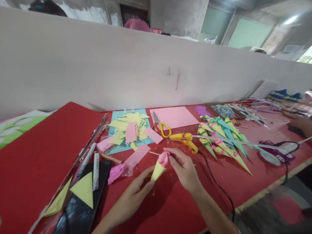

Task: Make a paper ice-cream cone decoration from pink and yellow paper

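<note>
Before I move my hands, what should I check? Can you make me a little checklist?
1. Left hand holding the yellow cone: ok.
2. Right hand fingering the pink piece at the cone's wide end: ok.
3. Glue gun out of your hands: ok, it lies on the table beyond them.
4. Glue gun cool: cannot tell.
5. Scissors away from your fingers: ok, they lie farther back.
6. Space around your hands clear: not ok, a pink strip lies close to the left hand.
</note>
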A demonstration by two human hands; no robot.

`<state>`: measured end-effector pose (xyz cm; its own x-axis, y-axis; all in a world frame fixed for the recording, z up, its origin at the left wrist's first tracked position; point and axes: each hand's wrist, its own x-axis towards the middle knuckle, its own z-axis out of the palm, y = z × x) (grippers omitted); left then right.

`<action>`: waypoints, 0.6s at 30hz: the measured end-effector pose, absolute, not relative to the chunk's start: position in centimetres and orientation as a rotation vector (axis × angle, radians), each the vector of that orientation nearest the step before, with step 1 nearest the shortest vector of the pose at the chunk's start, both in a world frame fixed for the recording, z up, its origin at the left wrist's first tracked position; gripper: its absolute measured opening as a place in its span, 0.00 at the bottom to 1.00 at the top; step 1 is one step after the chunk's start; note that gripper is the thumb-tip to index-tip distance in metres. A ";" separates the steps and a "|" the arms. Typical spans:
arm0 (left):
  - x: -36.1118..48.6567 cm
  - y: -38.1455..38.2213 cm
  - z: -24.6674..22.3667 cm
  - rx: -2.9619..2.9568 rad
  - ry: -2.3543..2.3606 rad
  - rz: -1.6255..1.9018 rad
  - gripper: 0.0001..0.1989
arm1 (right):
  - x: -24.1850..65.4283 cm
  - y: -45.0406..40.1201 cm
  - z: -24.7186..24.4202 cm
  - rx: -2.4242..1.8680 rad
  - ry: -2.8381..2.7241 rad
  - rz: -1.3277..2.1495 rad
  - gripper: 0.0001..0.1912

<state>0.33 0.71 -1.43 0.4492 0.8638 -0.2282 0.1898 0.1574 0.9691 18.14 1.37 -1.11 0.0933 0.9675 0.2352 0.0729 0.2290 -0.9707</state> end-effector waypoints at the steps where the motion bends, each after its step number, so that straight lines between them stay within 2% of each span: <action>1: 0.5 0.7 -1.3 1.339 1.026 0.638 0.22 | 17.9 1.3 -1.0 -1.113 -1.301 0.922 0.10; 6: 1.9 0.6 -0.2 1.368 1.028 0.703 0.24 | 16.9 1.1 -0.7 -1.075 -1.365 0.887 0.07; 13: 2.5 1.2 -0.8 1.501 1.124 0.805 0.17 | 17.1 1.4 -0.8 -1.086 -1.277 0.931 0.13; 18: 2.2 1.5 -1.2 1.566 1.151 0.835 0.16 | 17.4 1.5 -0.9 -1.046 -1.177 1.062 0.10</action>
<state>2.16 1.48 -1.22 0.3140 0.9492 -0.0218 0.2739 -0.0686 0.9593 17.41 1.53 -0.87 0.0791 0.9806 0.1793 -0.0778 0.1854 -0.9796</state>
